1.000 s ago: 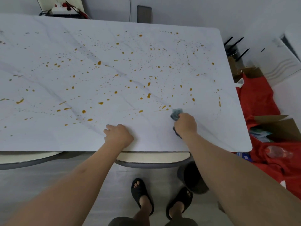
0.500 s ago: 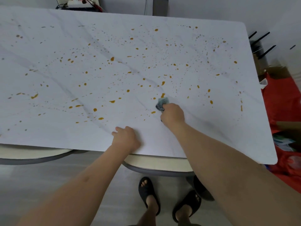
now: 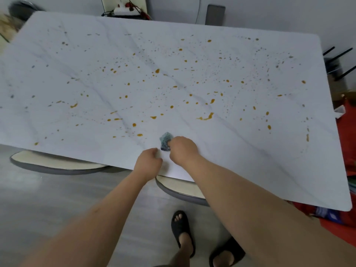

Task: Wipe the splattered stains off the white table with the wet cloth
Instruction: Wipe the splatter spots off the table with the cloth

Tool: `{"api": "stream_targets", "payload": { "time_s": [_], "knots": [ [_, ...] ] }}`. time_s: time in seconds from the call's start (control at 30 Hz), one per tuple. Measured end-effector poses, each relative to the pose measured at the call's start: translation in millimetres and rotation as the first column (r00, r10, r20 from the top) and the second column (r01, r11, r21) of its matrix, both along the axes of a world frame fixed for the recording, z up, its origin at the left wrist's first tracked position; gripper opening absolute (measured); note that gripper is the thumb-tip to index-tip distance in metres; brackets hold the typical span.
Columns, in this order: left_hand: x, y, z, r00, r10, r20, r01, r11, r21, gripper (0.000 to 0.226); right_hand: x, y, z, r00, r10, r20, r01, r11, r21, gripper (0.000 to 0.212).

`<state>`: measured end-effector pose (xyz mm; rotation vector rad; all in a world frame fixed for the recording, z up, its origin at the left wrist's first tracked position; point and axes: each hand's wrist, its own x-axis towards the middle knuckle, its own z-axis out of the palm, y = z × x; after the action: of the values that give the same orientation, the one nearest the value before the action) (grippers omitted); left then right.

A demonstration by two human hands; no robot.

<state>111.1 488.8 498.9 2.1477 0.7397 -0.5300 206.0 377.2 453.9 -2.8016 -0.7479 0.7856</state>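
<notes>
Two hands at table (image 3: 250,170) edge, right hand (image 3: 183,150) gripping bunched cloth (image 3: 165,140), left hand (image 3: 149,160) curled, empty.

A small bunched blue-grey wet cloth (image 3: 165,140) lies pressed on the white, grey-veined surface (image 3: 250,160) near its front edge, partly covered from the right. Orange-brown splattered stains (image 3: 207,117) dot most of the surface beyond it, thickest across the middle.
</notes>
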Motion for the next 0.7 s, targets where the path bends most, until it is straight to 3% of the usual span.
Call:
{"api": "stream_targets", "payload": {
  "time_s": [0.07,0.13,0.2,0.27,0.33,0.4,0.43,0.53,0.57,0.63,0.7],
  "knots": [
    [-2.9,3.5,5.3,0.999,-0.048,-0.024,0.047,0.998,-0.044,0.038,-1.6,-2.5,6.6,0.995,0.076,-0.069,-0.078,0.997,-0.024,0.028],
    [-3.5,3.1,9.8,0.995,-0.087,-0.046,0.084,0.994,-0.065,0.052,0.1,-10.9,14.8,0.988,0.045,-0.147,-0.046,0.999,0.001,0.022],
    [-1.9,3.1,12.9,0.992,-0.105,-0.064,0.101,0.992,-0.072,0.059,4.9,-22.4,22.3,0.954,-0.122,-0.273,0.168,0.974,0.154,0.014],
    [-1.2,4.6,14.4,0.991,-0.114,-0.074,0.109,0.992,-0.061,0.063,9.3,-35.5,32.7,0.854,-0.300,-0.426,0.441,0.852,0.284,0.019],
    [-1.3,3.8,13.9,0.988,-0.107,-0.109,0.102,0.993,-0.054,0.064,14.5,-52.1,38.2,0.731,-0.411,-0.545,0.635,0.702,0.322,0.024],
    [-1.0,1.7,15.1,0.984,-0.124,-0.125,0.119,0.992,-0.047,0.062,19.8,-69.6,39.5,0.682,-0.471,-0.560,0.697,0.649,0.305,0.023],
    [-1.4,1.9,13.8,0.984,-0.130,-0.120,0.125,0.991,-0.049,0.061,23.2,-78.2,37.2,0.727,-0.498,-0.473,0.659,0.701,0.274,0.021],
    [-1.4,0.5,13.1,0.979,-0.157,-0.130,0.151,0.987,-0.054,0.060,24.0,-96.7,28.4,0.882,-0.469,0.033,0.464,0.880,0.105,0.031],
    [-1.6,1.5,12.3,0.977,-0.165,-0.135,0.159,0.986,-0.058,0.061,21.3,-95.6,25.6,0.897,-0.433,0.092,0.422,0.899,0.120,0.038],
    [-3.3,4.5,9.2,0.977,-0.167,-0.136,0.159,0.985,-0.069,0.062,11.5,-83.6,18.9,0.935,-0.354,-0.007,0.351,0.924,0.150,0.051],
    [-5.1,7.5,6.9,0.982,-0.150,-0.115,0.140,0.986,-0.092,0.064,-0.7,-67.5,7.2,0.956,-0.271,-0.109,0.279,0.958,0.061,0.069]
  ]
}}
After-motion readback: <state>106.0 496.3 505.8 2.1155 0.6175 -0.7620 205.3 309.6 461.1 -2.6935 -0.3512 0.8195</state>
